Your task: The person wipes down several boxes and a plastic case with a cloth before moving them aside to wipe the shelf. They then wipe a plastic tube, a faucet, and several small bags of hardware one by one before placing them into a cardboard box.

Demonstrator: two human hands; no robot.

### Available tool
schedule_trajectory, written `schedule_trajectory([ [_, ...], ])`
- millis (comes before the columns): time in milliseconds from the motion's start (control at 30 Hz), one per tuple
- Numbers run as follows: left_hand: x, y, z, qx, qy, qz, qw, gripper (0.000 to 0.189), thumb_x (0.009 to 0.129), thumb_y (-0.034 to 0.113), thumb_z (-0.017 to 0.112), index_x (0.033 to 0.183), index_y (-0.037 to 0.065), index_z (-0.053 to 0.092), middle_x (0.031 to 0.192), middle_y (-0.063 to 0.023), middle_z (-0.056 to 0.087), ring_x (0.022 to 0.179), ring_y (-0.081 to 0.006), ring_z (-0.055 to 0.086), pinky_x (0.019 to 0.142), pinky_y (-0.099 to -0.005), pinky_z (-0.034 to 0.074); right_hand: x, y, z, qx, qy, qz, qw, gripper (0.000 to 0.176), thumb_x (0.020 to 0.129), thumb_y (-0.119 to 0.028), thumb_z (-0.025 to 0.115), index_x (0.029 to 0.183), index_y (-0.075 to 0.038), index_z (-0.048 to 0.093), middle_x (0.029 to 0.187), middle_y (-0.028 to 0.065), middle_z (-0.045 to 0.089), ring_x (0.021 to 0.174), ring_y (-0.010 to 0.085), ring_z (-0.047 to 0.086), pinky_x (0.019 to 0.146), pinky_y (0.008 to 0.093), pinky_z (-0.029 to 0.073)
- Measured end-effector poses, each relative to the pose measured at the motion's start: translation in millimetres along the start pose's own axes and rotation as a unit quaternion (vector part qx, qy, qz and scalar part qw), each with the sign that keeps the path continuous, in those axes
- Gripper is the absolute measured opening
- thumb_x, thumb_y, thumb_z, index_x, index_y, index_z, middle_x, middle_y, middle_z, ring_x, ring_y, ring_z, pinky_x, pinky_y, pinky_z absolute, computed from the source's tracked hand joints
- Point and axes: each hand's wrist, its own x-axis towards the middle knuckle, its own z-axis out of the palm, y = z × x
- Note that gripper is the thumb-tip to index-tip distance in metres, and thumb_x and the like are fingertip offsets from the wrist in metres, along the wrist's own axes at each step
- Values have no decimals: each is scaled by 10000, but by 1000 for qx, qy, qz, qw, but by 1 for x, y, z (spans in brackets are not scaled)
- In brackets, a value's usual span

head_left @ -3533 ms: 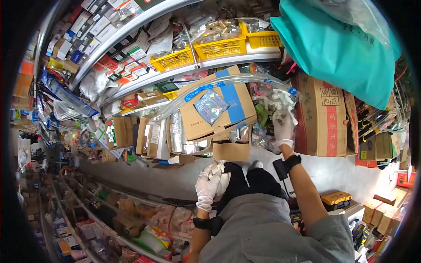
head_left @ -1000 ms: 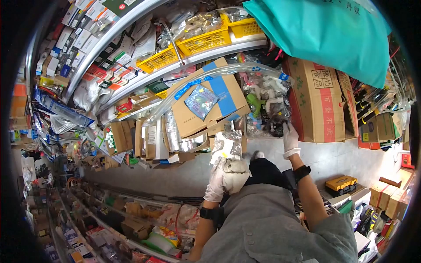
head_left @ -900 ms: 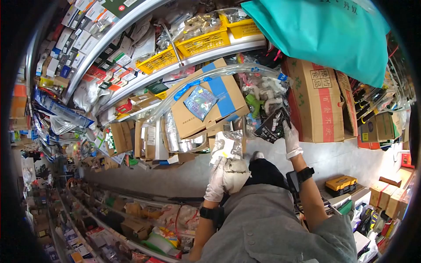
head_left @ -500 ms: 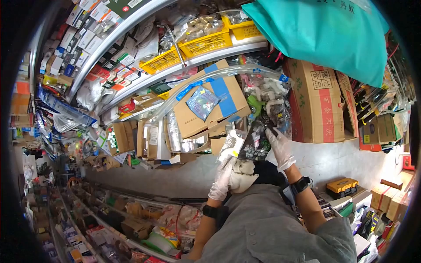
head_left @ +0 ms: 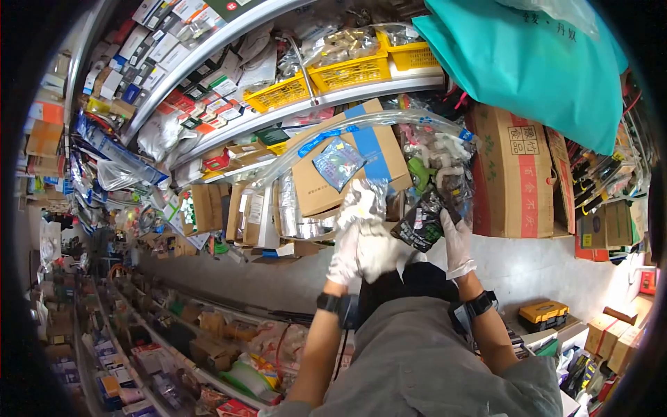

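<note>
My left hand, in a white glove, is closed around a whitish cloth-like bundle and a clear plastic packet; motion blurs the bundle. A black printed packet is gripped at its right edge by my gloved right hand. Just beyond my hands, a cardboard box with a blue stripe carries a small shiny bluish packet. Clear bags with white and green fittings lie beyond the black packet.
Yellow baskets of fittings stand on the shelf ahead. A tall carton and a teal bag are at the right. Stocked shelves run along the lower left. A yellow-black toolbox sits at the lower right.
The black packet has come nearer my body and tilted. The whitish bundle and clear packet have shifted with my left hand, which moved slightly left. The whole view has shifted a little.
</note>
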Motion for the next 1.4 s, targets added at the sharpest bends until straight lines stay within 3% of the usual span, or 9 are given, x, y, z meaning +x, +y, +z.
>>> schedule_trajectory([
  [67,37,14,-12,1,-146,34,989,348,987,271,355,1100,13,560,1001,-104,666,941,-200,634,804,-374,568,1,0,-6,19,9,14,1000,402,976,-280,623,1207,48,605,1146,32,637,1010,110,571,899,248,461],
  [300,133,22,-38,-73,-68,-6,995,309,1030,349,413,1017,67,539,963,-89,597,915,-227,600,890,-365,533,-2,-4,-19,70,17,-22,997,386,983,-208,611,1261,54,551,1180,36,624,1027,103,574,911,256,468],
  [467,103,-5,-64,34,16,24,999,416,1033,394,416,1240,56,542,1177,-151,614,1062,-244,613,933,-368,520,3,-7,-33,107,62,-10,992,380,994,-208,593,1276,43,546,1174,27,625,1030,93,577,914,241,462],
  [600,19,8,-20,-249,-50,-47,966,494,998,431,490,1286,32,531,1229,-153,628,1101,-284,624,951,-416,520,2,-30,-20,29,42,-38,998,383,1011,-280,563,1234,31,576,1121,6,622,977,79,560,879,238,454],
  [867,-53,50,64,-3,18,264,964,545,887,83,649,1392,23,451,1332,-143,552,1170,-254,587,991,-364,495,10,-40,20,4,-50,-19,999,396,1058,-220,431,1287,90,523,1202,70,626,1093,109,595,952,208,460],
  [1000,-61,55,99,429,-30,464,774,602,772,165,742,1334,67,552,1395,-184,491,1297,-369,463,1103,-452,349,11,-26,37,102,-127,-23,986,428,1074,-253,378,1327,69,505,1236,71,613,1130,107,557,947,217,454],
  [1033,-57,47,102,620,-9,500,605,593,764,189,725,1337,151,577,1466,-169,426,1314,-441,417,1102,-511,335,-4,-50,51,72,-153,-47,984,427,1074,-263,379,1331,52,511,1241,62,611,1117,96,549,936,220,452],
  [1133,-51,37,112,667,47,511,540,629,727,67,667,1331,219,581,1505,-148,368,1307,-480,401,1044,-503,402,-14,-62,55,59,-178,-81,979,397,1070,-262,403,1289,35,548,1216,38,622,1071,83,543,909,226,450],
  [1400,-42,37,111,531,61,463,707,419,855,106,653,1269,149,609,1317,-143,544,1134,-306,598,952,-359,484,-16,-67,42,28,-130,-22,991,363,1054,-278,462,1146,26,637,1022,-36,630,909,42,543,768,205,453],
])
